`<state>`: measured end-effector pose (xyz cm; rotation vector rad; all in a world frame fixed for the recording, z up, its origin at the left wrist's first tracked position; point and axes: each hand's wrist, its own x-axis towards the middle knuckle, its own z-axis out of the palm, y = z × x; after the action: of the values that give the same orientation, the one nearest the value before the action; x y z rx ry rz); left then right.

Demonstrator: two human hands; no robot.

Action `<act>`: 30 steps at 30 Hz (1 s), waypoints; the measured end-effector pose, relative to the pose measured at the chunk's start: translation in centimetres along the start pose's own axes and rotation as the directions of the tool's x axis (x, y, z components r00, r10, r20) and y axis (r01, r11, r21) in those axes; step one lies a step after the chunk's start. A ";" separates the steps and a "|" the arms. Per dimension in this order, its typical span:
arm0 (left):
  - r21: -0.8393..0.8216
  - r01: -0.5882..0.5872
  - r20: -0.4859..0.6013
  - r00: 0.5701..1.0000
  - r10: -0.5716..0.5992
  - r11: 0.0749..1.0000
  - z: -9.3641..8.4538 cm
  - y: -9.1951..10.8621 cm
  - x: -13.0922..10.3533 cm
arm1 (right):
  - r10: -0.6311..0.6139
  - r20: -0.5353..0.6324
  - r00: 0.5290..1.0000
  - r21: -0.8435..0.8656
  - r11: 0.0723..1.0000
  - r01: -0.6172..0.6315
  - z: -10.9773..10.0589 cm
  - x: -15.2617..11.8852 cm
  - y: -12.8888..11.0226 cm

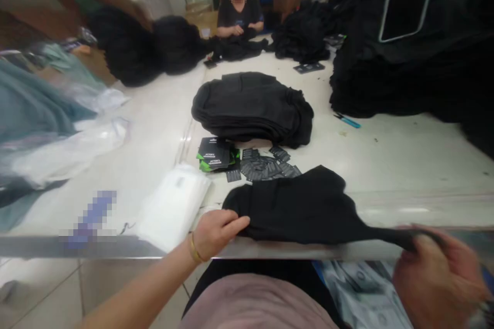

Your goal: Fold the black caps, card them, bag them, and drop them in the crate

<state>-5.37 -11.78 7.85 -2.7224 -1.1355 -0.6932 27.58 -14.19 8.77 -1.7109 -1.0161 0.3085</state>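
Observation:
A black garment [297,205] lies along the near edge of the white table, stretched sideways between my two hands. My left hand [218,229], with a yellow band at the wrist, pinches its folded left end. Past the table edge on the right, my right hand [440,267] is closed around a narrow, pulled-out end of the cloth and looks smeared by motion. Just beyond the garment are a small heap of dark labels [266,167] and a stack of black and green cards [214,154]. Behind these sits a stack of folded black garments [247,103].
White plastic bags [173,205] lie left of my left hand. Blue-handled thread snips [349,121] rest near a tall black cloth pile [386,72], which carries a pale-rimmed dark rectangle [408,5]. Across the table [405,159], a person [239,15] handles black cloth.

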 end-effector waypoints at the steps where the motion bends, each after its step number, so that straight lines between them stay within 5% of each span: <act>1: -0.045 0.045 0.036 0.998 -0.043 0.998 0.9 1.0 -1.1 | 0.026 -0.051 0.998 -0.066 0.997 -0.029 -0.4 -0.6 1.3; 3: -0.110 0.183 0.083 0.981 -0.174 0.977 2.2 1.8 -1.9 | 0.021 -0.118 0.993 -0.143 0.989 -0.038 0.0 -0.3 3.6; 5: -0.115 0.373 0.120 0.925 -0.360 0.921 3.2 1.1 -1.0 | -0.093 -0.062 0.994 -0.210 0.975 0.078 1.8 1.4 5.2; 10: 0.064 0.750 0.378 0.592 -0.712 0.658 4.4 -2.2 2.1 | -0.317 0.175 0.932 -0.279 0.892 0.356 7.8 5.5 6.4; 13: 0.027 0.825 0.403 0.508 -0.761 0.565 4.6 -2.3 0.8 | -0.489 0.282 0.825 -0.274 0.783 0.558 8.4 4.0 6.2; 17: -0.068 0.822 0.396 0.542 -0.741 0.566 4.4 -1.3 -1.7 | -0.540 0.598 0.592 -0.227 0.594 0.771 6.8 0.8 7.4; 19: -0.022 0.828 0.413 0.518 -0.749 0.560 4.3 -1.5 -2.2 | -0.483 0.723 0.495 -0.209 0.530 0.822 6.3 0.7 8.7; 21: 0.034 0.831 0.451 0.483 -0.750 0.556 4.1 -2.2 -2.3 | -0.460 0.763 0.454 -0.189 0.513 0.837 6.1 1.3 9.7; 24: 0.030 0.834 0.483 0.471 -0.738 0.551 3.5 -3.4 -1.9 | -0.527 0.711 0.465 -0.145 0.537 0.831 5.8 0.9 8.9; 27: -0.081 0.823 0.357 0.551 -0.754 0.562 3.3 -3.3 0.1 | -0.639 0.639 0.427 0.001 0.556 0.831 6.1 -2.9 5.4; 30: -0.287 0.650 0.322 0.757 -0.568 0.704 4.4 -1.8 4.5 | -0.697 0.663 0.272 0.188 0.508 0.841 8.0 -8.4 1.8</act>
<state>-2.22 -6.39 5.86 -2.7361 -2.2481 -0.7700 18.23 -15.33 1.72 -0.9972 -2.4102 0.1529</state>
